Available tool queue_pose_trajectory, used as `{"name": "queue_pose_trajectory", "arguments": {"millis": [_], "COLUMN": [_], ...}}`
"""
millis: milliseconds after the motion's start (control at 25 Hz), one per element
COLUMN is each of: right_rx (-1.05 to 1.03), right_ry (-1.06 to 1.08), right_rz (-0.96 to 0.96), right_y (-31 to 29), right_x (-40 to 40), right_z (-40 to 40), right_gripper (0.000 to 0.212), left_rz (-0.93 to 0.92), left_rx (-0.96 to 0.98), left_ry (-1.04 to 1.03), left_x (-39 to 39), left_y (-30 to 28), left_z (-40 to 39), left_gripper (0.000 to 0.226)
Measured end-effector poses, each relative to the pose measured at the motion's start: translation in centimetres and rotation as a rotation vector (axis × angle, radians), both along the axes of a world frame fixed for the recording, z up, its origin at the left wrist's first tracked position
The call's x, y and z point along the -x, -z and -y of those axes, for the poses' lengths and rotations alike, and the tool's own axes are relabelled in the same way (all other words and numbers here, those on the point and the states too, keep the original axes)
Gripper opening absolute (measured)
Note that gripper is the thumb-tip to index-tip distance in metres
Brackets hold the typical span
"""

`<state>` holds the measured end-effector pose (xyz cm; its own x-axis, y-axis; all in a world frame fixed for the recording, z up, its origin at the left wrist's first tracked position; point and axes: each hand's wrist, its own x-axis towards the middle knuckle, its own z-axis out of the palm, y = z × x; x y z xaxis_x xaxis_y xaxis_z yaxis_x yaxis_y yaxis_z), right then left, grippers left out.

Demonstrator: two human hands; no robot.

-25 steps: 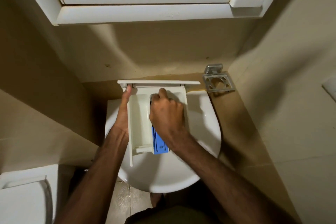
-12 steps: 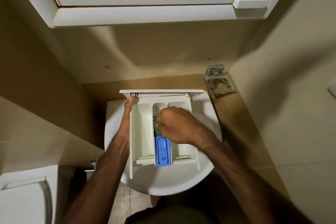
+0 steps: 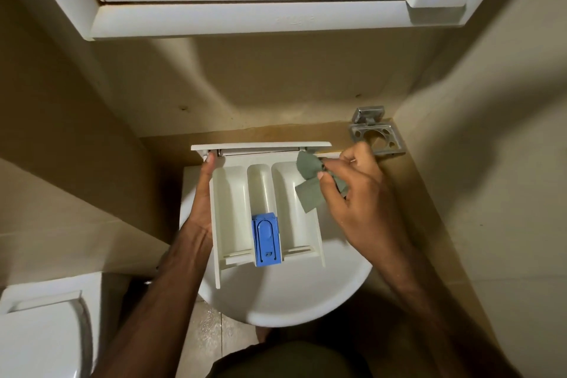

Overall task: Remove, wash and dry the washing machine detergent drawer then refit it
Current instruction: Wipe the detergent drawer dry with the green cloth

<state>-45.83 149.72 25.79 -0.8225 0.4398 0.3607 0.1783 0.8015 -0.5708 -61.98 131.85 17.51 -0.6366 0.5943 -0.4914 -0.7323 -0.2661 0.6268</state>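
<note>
The white detergent drawer (image 3: 233, 196) is held level over the white washbasin (image 3: 285, 301), its front panel toward the wall. It has three compartments and a blue insert (image 3: 266, 239) in the middle one. My left hand (image 3: 201, 202) grips the drawer's left side wall, thumb near the front panel. My right hand (image 3: 356, 193) pinches a grey-green cloth (image 3: 310, 184) above the right compartment's far end.
A white mirror cabinet (image 3: 245, 18) hangs overhead on the back wall. A metal toothbrush holder (image 3: 376, 135) is fixed on the wall at the right. A white toilet cistern lid (image 3: 40, 331) sits at the lower left. Beige tiled walls close in on both sides.
My right hand came up out of the middle compartment and moved right, lifting the cloth clear. The drawer's compartments and the blue insert now show fully.
</note>
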Motion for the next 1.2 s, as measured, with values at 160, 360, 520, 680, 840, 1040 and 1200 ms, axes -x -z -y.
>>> {"name": "queue_pose_trajectory", "arguments": {"millis": [160, 360, 520, 680, 840, 1040, 1200], "right_rx": [-0.421, -0.490, -0.289, -0.217, -0.157, -0.073, -0.023], "right_ry": [-0.068, -0.030, 0.020, 0.077, -0.115, -0.283, -0.181], "right_rz": [0.107, 0.100, 0.071, 0.119, 0.239, 0.620, 0.605], "right_y": [3.4, 6.4, 6.4, 6.8, 7.0, 5.6, 5.3], "right_x": [0.7, 3.8, 4.2, 3.9, 4.9, 4.3, 3.0], "right_z": [2.0, 3.6, 5.3, 5.7, 4.9, 4.3, 5.1], "right_gripper": [0.019, 0.031, 0.027, 0.032, 0.036, 0.014, 0.017], "left_rz": [-0.013, -0.032, -0.013, -0.011, 0.038, -0.015, -0.084], "left_rx": [0.018, 0.031, -0.013, -0.040, -0.058, 0.012, 0.030], "left_ry": [-0.040, 0.023, -0.012, 0.018, 0.053, 0.037, 0.002], "left_x": [0.2, -1.5, -0.8, -0.5, -0.1, 0.1, 1.0], "left_y": [0.6, -0.2, 0.1, 0.1, 0.5, 1.1, 0.3], "left_z": [0.3, -0.3, 0.2, 0.2, 0.7, 1.0, 0.9], "left_gripper": [0.064, 0.064, 0.061, 0.066, 0.089, 0.065, 0.065]}}
